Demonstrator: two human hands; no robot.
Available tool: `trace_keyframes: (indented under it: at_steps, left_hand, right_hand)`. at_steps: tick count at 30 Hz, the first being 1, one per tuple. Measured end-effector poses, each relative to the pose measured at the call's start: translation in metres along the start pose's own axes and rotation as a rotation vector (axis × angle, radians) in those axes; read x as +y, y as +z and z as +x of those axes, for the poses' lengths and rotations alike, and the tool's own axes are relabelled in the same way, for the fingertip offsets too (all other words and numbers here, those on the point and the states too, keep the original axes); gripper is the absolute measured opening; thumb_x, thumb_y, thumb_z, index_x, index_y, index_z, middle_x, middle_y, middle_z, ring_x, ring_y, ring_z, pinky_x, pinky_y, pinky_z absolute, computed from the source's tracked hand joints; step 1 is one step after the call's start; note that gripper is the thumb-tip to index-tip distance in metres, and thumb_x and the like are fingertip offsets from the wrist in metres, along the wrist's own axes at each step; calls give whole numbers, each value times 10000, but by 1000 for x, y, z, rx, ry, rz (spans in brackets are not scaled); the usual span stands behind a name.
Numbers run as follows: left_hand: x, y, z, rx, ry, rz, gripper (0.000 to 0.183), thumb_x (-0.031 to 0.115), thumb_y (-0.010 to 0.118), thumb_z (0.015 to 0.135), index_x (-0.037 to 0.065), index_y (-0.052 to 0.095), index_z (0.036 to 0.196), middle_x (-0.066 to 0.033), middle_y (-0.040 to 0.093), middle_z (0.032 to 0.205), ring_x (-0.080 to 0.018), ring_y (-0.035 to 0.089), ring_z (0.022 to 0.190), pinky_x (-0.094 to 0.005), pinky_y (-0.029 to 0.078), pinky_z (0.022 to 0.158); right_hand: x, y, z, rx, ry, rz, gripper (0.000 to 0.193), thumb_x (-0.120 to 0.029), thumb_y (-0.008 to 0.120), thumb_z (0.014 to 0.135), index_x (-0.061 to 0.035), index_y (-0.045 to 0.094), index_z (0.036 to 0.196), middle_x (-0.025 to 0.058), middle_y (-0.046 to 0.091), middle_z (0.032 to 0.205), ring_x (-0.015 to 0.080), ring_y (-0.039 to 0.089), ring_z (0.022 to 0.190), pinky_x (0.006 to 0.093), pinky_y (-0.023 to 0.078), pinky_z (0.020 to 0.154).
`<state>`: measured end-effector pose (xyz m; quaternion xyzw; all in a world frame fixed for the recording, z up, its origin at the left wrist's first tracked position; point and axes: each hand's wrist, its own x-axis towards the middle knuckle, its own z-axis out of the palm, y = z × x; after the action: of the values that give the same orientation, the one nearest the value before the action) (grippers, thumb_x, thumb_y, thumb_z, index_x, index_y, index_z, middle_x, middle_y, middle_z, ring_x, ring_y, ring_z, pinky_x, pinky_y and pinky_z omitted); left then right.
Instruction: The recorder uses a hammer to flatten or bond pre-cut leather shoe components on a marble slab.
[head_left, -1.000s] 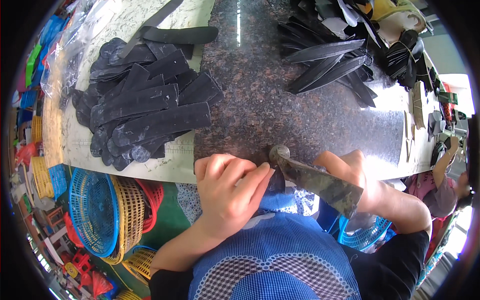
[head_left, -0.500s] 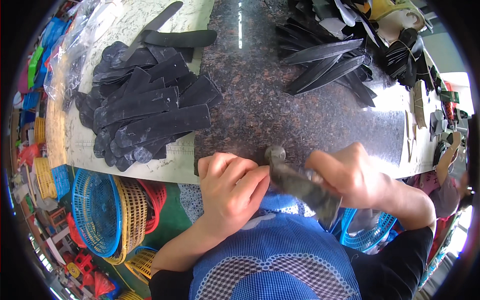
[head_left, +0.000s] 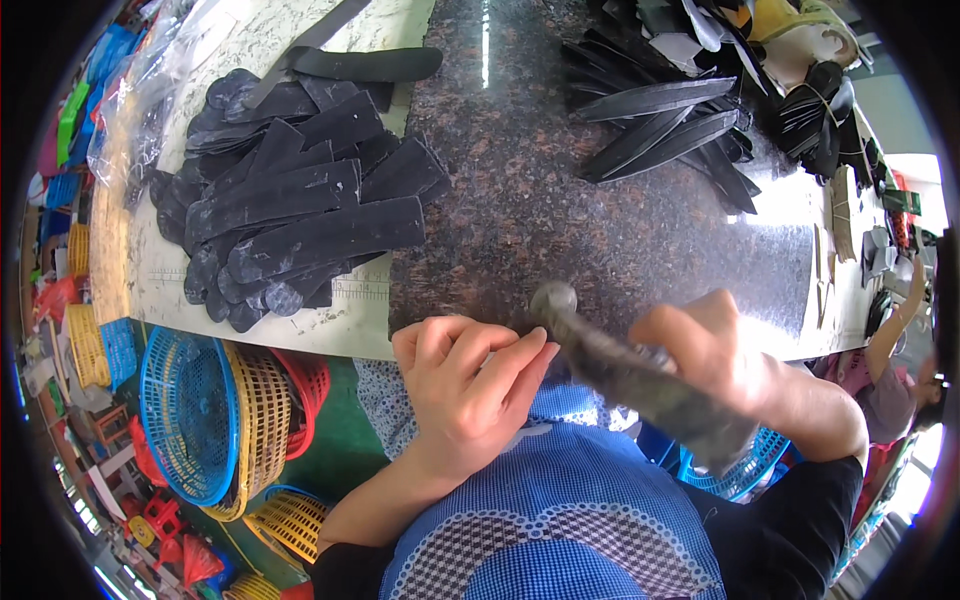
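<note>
My right hand point(head_left: 715, 345) grips a hammer point(head_left: 630, 375) over the near edge of the stone slab point(head_left: 480, 220). The round striking face points toward my left fingertips, and the dark body behind it is smeared by motion. At the slab's near edge rests my left hand point(head_left: 465, 390), its fingers curled and pressed together beside the hammer's face. Whatever lies under or between those fingers is hidden. Left of the slab is a heap of black strips point(head_left: 320, 230) with rounded ends. Folded, pointed black pieces point(head_left: 655, 105) lie at the slab's far right.
Blue point(head_left: 190, 410) and yellow baskets point(head_left: 262, 430) stand on the floor at the left. Another blue basket point(head_left: 735, 470) sits below my right forearm. Clear plastic wrap point(head_left: 140, 130) covers the table's left edge. A person point(head_left: 885, 370) is at the far right.
The hammer has swung slightly, its dark end moving right and down. My right hand has shifted a little to the right, while my left fingertips have moved slightly right.
</note>
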<state>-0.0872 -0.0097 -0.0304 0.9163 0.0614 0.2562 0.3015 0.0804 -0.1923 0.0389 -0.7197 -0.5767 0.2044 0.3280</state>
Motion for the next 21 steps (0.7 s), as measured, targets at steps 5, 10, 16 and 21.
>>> trace_keyframes:
  at_steps: [5, 10, 16, 21]
  left_hand:
    - [-6, 8, 11, 0, 20, -27, 220, 134, 887, 711, 146, 743, 877, 51, 637, 832, -192, 599, 846, -388, 380, 827]
    - [-20, 22, 67, -110, 323, -20, 190, 116, 873, 711, 101, 728, 833, 26, 652, 835, -205, 587, 839, -373, 410, 761]
    - [-26, 14, 88, -228, 415, -53, 275, 133, 897, 659, 73, 765, 892, 6, 650, 852, -228, 598, 861, -381, 458, 784]
    - [-16, 22, 67, -163, 267, -150, 292, 27, 889, 663, 36, 778, 932, -42, 654, 880, -243, 628, 827, -355, 512, 697]
  right_hand:
    - [21, 3, -13, 77, 70, -119, 137, -89, 697, 946, -26, 595, 1012, 46, 640, 691, 226, 659, 530, 344, 500, 454]
    - [-1, -23, -21, 201, 260, 18, 153, -63, 727, 903, -29, 664, 1039, 78, 673, 868, 229, 691, 682, 333, 544, 616]
    - [8, -5, -45, 113, 330, -58, 220, -34, 696, 845, -23, 549, 1008, 123, 579, 601, 327, 651, 528, 398, 497, 487]
    - [17, -9, -40, 114, 358, 88, 205, -79, 719, 871, -33, 546, 971, 105, 585, 611, 331, 659, 539, 405, 496, 480]
